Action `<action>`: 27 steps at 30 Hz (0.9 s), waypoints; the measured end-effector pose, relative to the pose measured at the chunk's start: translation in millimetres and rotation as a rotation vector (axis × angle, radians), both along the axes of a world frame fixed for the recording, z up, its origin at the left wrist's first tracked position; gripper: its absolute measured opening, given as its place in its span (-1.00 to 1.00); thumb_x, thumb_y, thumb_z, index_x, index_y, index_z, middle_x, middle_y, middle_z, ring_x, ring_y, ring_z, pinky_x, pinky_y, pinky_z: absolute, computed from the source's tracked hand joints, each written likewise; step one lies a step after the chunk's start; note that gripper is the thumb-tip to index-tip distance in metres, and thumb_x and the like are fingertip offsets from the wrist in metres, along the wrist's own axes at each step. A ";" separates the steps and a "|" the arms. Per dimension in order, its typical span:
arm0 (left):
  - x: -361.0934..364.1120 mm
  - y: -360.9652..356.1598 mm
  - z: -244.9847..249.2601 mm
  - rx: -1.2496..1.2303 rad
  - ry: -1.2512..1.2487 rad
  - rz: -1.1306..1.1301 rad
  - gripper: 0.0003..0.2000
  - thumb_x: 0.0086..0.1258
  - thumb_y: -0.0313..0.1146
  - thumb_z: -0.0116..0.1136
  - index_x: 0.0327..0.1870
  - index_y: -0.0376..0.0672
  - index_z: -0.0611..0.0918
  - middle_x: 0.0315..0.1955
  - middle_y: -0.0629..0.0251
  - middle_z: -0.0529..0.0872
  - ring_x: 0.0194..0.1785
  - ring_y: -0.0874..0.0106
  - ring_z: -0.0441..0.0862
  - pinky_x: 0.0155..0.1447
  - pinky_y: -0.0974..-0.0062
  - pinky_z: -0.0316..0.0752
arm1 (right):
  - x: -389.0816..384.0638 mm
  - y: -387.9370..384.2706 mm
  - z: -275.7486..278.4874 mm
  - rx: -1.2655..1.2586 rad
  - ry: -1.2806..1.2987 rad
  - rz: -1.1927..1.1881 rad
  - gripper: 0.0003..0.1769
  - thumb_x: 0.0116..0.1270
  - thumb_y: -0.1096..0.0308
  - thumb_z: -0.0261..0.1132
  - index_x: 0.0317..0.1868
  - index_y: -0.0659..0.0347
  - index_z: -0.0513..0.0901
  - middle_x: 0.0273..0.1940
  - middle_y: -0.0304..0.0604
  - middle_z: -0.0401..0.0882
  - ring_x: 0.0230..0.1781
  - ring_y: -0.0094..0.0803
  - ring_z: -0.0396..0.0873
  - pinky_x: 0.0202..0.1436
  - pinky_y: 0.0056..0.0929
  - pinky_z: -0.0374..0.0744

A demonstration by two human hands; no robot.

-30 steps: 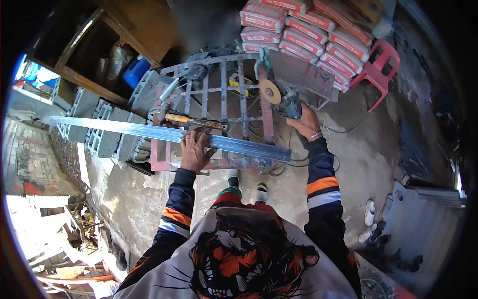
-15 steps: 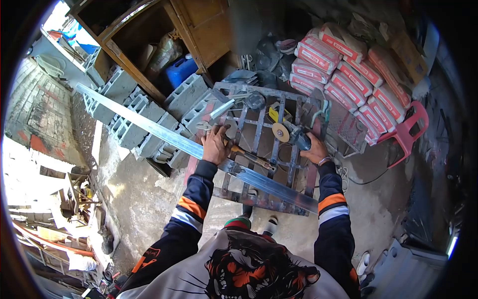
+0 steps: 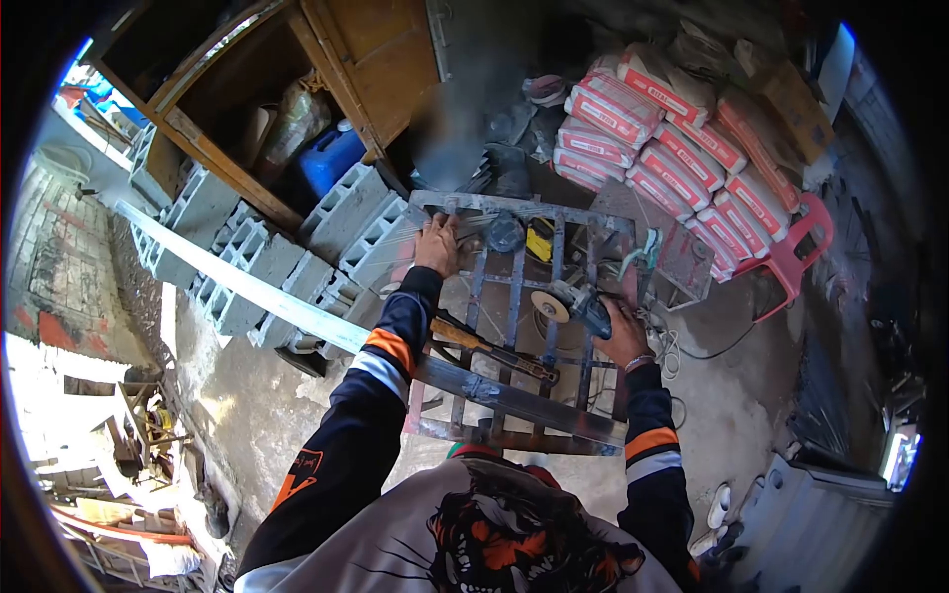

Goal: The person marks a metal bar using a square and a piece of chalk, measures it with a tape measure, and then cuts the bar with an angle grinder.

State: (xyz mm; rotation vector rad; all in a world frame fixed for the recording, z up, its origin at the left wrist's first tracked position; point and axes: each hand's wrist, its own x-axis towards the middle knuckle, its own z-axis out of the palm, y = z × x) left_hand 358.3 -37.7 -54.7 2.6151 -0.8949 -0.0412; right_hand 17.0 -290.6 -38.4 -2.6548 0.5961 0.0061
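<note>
My right hand (image 3: 621,334) is wrapped round the body of an angle grinder (image 3: 578,308), whose round disc (image 3: 550,306) faces left over the metal frame. At the upper left of the frame, my left hand (image 3: 438,245) reaches toward thin rods (image 3: 400,235); whether its fingers hold any is unclear. A long metal bar (image 3: 247,287) lies slanting across the near part of the slatted metal frame (image 3: 516,277) and passes under my left forearm. Just beyond the bar lies a tool with a wooden handle (image 3: 460,333). A yellow tape measure (image 3: 540,239) sits on the frame, beside a dark round object (image 3: 505,232).
Grey concrete blocks (image 3: 262,259) are stacked at the left, beside a wooden cabinet (image 3: 371,59) holding a blue container (image 3: 330,158). Red and white bags (image 3: 613,104) are piled at the upper right, near a pink chair (image 3: 799,252). A cable runs over the floor.
My left hand has moved up and away from the bar and wooden-handled tool to the far left of the frame. The grinder remains in my right hand. The view has shifted slightly.
</note>
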 end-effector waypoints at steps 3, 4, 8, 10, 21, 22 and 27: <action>-17.9 -37.8 21.4 0.030 0.108 -0.180 0.08 0.08 0.19 0.51 0.64 0.18 0.16 0.43 -0.01 0.40 0.50 -0.05 0.33 0.44 -0.21 0.19 | -1.1 3.3 9.3 0.003 0.146 -0.035 0.18 0.08 0.11 0.57 0.65 -0.21 0.07 0.53 0.17 0.24 0.51 0.21 0.27 0.51 0.20 0.25; -22.7 -49.8 25.4 0.027 0.119 -0.194 0.08 0.08 0.19 0.51 0.64 0.18 0.16 0.43 -0.01 0.40 0.50 -0.05 0.33 0.44 -0.21 0.19 | -1.5 8.8 18.2 -0.019 0.182 -0.042 0.22 0.08 0.09 0.57 0.67 -0.24 0.01 0.54 0.18 0.21 0.52 0.22 0.25 0.52 0.24 0.22; -26.8 -84.7 23.1 0.300 0.129 -0.159 0.20 0.04 0.24 0.52 0.68 0.21 0.01 0.51 0.02 0.33 0.54 -0.01 0.30 0.48 -0.36 0.02 | -4.0 20.5 53.0 0.007 0.314 -0.126 0.34 0.02 0.03 0.62 0.69 -0.22 -0.08 0.55 0.14 0.19 0.58 0.20 0.13 0.54 0.24 0.15; -28.5 -85.1 24.7 0.310 0.027 -0.154 0.10 0.11 0.13 0.49 0.67 0.13 0.09 0.51 0.04 0.31 0.56 0.06 0.28 0.48 -0.37 0.05 | -13.7 25.4 62.6 -0.009 0.249 -0.149 0.40 -0.03 0.05 0.66 0.70 -0.16 -0.10 0.54 0.13 0.20 0.59 0.18 0.12 0.54 0.24 0.14; -213.7 -64.2 164.9 -0.249 0.696 -0.980 -0.22 0.03 -0.07 0.56 0.27 -0.34 0.55 0.14 -0.18 0.66 0.18 -0.04 0.65 0.32 0.25 0.51 | -59.6 74.2 184.2 0.240 -0.216 0.231 0.41 -0.15 -0.23 0.68 0.63 0.18 0.16 0.53 0.18 0.26 0.55 0.01 0.28 0.57 -0.14 0.28; -237.1 -66.8 155.5 -0.226 0.742 -0.993 -0.23 0.04 -0.05 0.57 0.24 -0.36 0.57 0.15 -0.19 0.66 0.18 -0.03 0.66 0.32 0.24 0.51 | -75.0 72.2 182.2 0.242 -0.208 0.231 0.41 -0.15 -0.23 0.68 0.63 0.18 0.16 0.53 0.18 0.26 0.55 0.01 0.28 0.57 -0.14 0.28; -315.5 -89.5 126.7 -0.348 1.106 -1.070 -0.34 0.34 -0.15 0.48 0.35 -0.37 0.50 0.22 0.07 0.65 0.23 0.34 0.59 0.35 0.37 0.48 | -153.0 50.6 159.8 0.523 -0.118 0.191 0.39 -0.09 -0.24 0.66 0.65 0.14 0.11 0.52 0.13 0.31 0.54 -0.06 0.32 0.52 -0.20 0.35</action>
